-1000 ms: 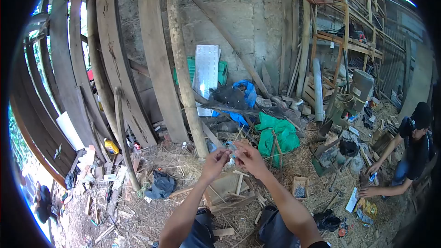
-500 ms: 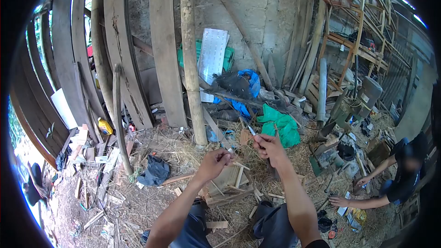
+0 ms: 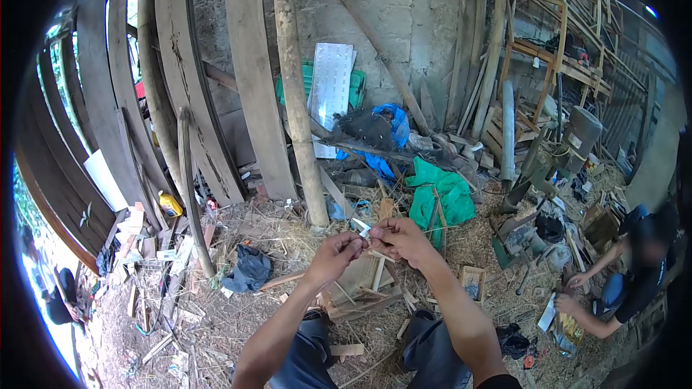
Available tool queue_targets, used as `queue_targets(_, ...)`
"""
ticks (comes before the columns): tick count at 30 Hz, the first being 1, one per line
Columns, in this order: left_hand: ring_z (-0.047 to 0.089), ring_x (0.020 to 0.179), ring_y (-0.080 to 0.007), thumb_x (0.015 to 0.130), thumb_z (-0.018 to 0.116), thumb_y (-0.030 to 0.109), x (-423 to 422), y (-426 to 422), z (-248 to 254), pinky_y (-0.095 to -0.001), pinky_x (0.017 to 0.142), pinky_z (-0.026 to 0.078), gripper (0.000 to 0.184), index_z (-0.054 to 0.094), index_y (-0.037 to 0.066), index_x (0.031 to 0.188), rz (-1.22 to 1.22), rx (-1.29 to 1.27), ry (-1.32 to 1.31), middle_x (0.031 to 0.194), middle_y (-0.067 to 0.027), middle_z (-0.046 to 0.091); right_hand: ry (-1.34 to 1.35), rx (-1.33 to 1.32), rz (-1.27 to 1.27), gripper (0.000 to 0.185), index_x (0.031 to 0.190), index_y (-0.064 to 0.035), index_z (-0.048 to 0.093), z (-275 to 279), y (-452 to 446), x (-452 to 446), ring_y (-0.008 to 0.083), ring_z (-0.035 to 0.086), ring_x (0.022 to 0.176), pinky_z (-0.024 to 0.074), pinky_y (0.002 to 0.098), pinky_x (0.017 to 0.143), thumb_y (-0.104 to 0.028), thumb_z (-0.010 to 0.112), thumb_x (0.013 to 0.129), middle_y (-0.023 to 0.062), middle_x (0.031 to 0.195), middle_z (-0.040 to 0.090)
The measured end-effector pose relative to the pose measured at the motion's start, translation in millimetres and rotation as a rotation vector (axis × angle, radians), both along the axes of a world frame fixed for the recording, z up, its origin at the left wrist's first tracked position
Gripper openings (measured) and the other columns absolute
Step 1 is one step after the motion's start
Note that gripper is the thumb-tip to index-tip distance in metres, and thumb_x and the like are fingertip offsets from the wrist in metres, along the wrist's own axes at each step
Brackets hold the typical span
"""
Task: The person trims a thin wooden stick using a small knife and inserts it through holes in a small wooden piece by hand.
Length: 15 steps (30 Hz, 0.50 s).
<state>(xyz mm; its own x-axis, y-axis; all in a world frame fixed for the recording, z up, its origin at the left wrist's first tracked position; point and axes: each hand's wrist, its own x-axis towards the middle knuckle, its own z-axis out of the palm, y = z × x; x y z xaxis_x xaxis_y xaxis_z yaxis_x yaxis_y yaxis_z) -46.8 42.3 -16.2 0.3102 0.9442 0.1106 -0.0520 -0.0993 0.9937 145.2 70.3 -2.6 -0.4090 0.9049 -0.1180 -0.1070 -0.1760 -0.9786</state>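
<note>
My left hand (image 3: 336,256) is closed in a pinch on a small whitish piece (image 3: 365,233), mostly hidden by the fingers. Close beside it, my right hand (image 3: 402,242) is closed around a small knife, its pale blade (image 3: 358,224) pointing up and left past the fingertips. Blade and piece meet or nearly meet between the two hands; contact is too small to tell. Below them on the ground lies a wooden board with strips nailed or laid on it (image 3: 360,279), between my knees.
Ahead stands a wooden pole (image 3: 292,94) before a block wall (image 3: 245,50). A green plastic sheet (image 3: 441,194), a dark plastic bag (image 3: 247,268) and a yellow bottle (image 3: 170,204) lie around. A co-worker (image 3: 641,259) crouches at right. Wood scraps and straw cover the ground.
My right hand has moved left with the knife, bringing the blade to the piece in my left hand. The co-worker's hands at right have shifted.
</note>
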Motion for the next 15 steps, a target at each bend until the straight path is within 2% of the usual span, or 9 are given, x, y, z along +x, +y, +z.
queue_targets(3,0.045,0.067,-0.0061,0.095,0.051,0.011,6,1,-1,-0.0214,0.062,0.038,0.017,0.061,-0.002,0.092,0.039,0.066,0.089,0.072,0.0003,0.053,0.004,0.017,-0.028,0.018,0.096,-0.0015,0.062,-2,6,5,0.0028,0.043,0.049,0.0303,0.0174,0.041,-0.017,0.062,0.088,0.0023,0.072,0.061)
queue_targets(4,0.045,0.067,-0.0061,0.095,0.051,0.011,5,-1,-1,-0.0214,0.062,0.038,0.017,0.061,-0.002,0.092,0.039,0.06,0.089,0.072,0.0003,0.053,-0.08,0.126,-0.157,0.019,0.096,-0.0008,0.062,-9,13,8,0.0029,0.042,0.049,0.0293,0.0176,0.04,-0.019,0.062,0.089,0.002,0.072,0.061)
queue_targets(5,0.045,0.067,-0.006,0.095,0.051,0.011,2,-4,-2,-0.0212,0.062,0.038,0.017,0.062,-0.002,0.092,0.025,-0.011,0.049,0.072,0.0004,0.053,-0.168,0.233,-0.283,0.021,0.096,-0.0001,0.062,-14,17,14,0.003,0.041,0.048,0.0283,0.0178,0.04,-0.02,0.062,0.089,0.0018,0.072,0.06)
queue_targets(6,0.045,0.067,-0.0059,0.095,0.051,0.011,0,-6,-2,-0.021,0.063,0.038,0.017,0.062,-0.002,0.093,0.009,-0.082,0.007,0.071,0.0006,0.053,-0.172,0.228,-0.28,0.021,0.096,-0.0001,0.062,-11,21,30,0.003,0.041,0.048,0.0283,0.0178,0.04,-0.02,0.062,0.089,0.0018,0.072,0.06)
queue_targets(8,0.045,0.066,-0.0046,0.095,0.052,0.014,-8,-6,-5,-0.0197,0.06,0.037,0.017,0.062,0.001,0.094,-0.008,-0.068,0.02,0.072,0.0025,0.052,0.172,0.126,-0.367,0.023,0.096,-0.0005,0.062,-2,29,63,0.0035,0.04,0.048,0.0267,0.0184,0.04,-0.022,0.062,0.089,0.0021,0.073,0.059)
queue_targets(11,0.044,0.065,-0.0031,0.095,0.052,0.016,-6,-2,-11,-0.0185,0.058,0.036,0.017,0.062,0.002,0.095,0.0,-0.038,0.035,0.072,0.0045,0.051,0.137,0.087,-0.385,0.024,0.1,-0.0018,0.062,4,12,56,0.0035,0.038,0.047,0.0255,0.0185,0.04,-0.022,0.062,0.089,0.0025,0.073,0.059)
queue_targets(15,0.042,0.063,-0.0026,0.095,0.051,0.013,5,-3,-11,-0.0193,0.055,0.034,0.016,0.062,0.002,0.094,0.096,0.016,0.086,0.069,0.0047,0.049,0.058,0.075,-0.223,0.023,0.106,-0.001,0.06,11,-11,16,0.0031,0.039,0.048,0.0269,0.0183,0.04,-0.018,0.06,0.09,0.0036,0.072,0.06)
